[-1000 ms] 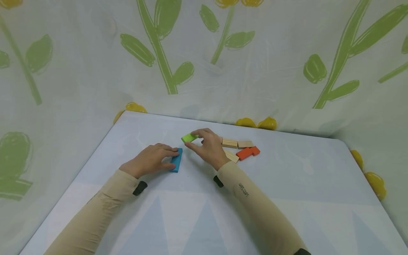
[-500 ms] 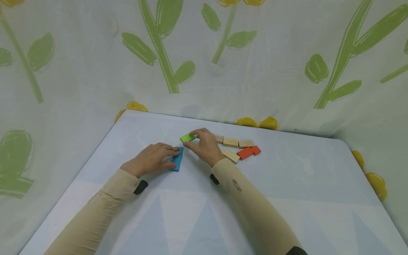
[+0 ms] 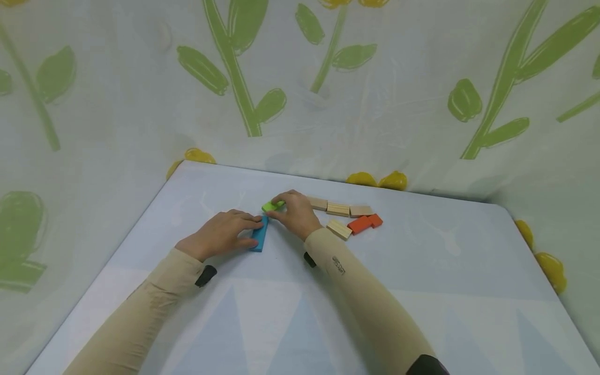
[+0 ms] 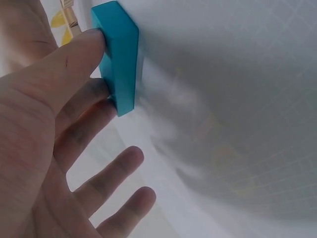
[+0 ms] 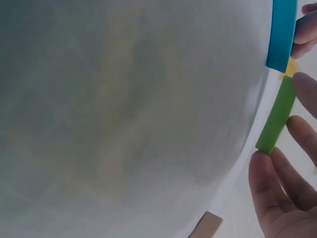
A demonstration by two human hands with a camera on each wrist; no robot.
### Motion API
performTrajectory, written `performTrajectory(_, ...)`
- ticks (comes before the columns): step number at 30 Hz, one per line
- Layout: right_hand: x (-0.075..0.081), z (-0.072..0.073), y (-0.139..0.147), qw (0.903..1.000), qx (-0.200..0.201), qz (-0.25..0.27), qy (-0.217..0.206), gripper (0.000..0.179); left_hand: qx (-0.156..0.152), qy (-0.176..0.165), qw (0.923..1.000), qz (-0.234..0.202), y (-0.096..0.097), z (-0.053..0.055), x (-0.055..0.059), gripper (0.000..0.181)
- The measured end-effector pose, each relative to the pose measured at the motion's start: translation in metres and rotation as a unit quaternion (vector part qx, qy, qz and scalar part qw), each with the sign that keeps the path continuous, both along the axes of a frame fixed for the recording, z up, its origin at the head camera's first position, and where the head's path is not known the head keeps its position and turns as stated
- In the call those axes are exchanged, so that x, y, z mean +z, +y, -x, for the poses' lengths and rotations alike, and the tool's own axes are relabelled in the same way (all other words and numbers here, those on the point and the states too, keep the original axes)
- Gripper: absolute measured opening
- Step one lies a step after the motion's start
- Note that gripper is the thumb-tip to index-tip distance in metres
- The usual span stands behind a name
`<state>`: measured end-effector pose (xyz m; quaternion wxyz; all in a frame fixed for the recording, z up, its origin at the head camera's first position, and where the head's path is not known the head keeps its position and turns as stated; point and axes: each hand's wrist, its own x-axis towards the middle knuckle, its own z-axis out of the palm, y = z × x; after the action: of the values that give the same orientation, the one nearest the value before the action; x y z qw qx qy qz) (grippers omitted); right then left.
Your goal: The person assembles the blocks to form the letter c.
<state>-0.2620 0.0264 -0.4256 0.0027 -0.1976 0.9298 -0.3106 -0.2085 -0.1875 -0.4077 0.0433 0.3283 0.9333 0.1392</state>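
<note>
A flat blue wooden block lies on the table, its long side running away from me. My left hand holds it from the left, thumb at its near end and fingertips by the far end. Just beyond it is a small light-green block, which my right hand pinches between thumb and fingers. In the right wrist view the green block has one end close to the end of the blue block. Part of the green block is hidden behind my right fingers in the head view.
Right of my right hand, plain wooden blocks stand in a row toward the back. Nearer is another plain wooden block, beside red-orange blocks. The white table ends at a patterned fabric wall.
My right hand has moved left and slightly nearer, bringing the green block down close to the far end of the blue block. My left hand and the blue block have stayed put.
</note>
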Motion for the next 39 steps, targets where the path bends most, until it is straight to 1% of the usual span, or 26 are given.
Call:
performTrajectory(7, 0.0012, 0.0056, -0.0053, 0.9991, 0.011, -0.025, -0.031, 0.034, -0.006, 0.011, 0.9999, -0.003, 0.0005, 0.0016, 0.0000, 0.051)
performTrajectory(13, 0.0018, 0.0089, -0.0051, 0.9980, 0.008, -0.035, -0.052, 0.031, -0.006, 0.010, 0.9999, -0.005, 0.0002, 0.0016, 0.0003, 0.050)
performTrajectory(19, 0.0016, 0.0100, -0.0044, 0.9977, -0.002, -0.041, -0.054, 0.031, -0.006, 0.004, 1.0000, -0.006, 0.0021, 0.0026, 0.0005, 0.051)
performTrajectory(26, 0.0029, 0.0072, -0.0059, 0.9962, -0.015, -0.066, -0.055, 0.028, -0.003, 0.002, 1.0000, 0.002, 0.0020, 0.0023, -0.0007, 0.052)
performTrajectory(33, 0.0032, 0.0033, -0.0063, 0.9962, -0.009, -0.076, -0.042, 0.026, 0.000, -0.006, 1.0000, 0.002, 0.0019, 0.0010, -0.0001, 0.053)
performTrajectory(39, 0.0030, 0.0041, -0.0070, 0.9962, 0.002, -0.081, -0.033, 0.026, 0.005, -0.012, 0.9999, -0.004, -0.0002, 0.0017, -0.0008, 0.052)
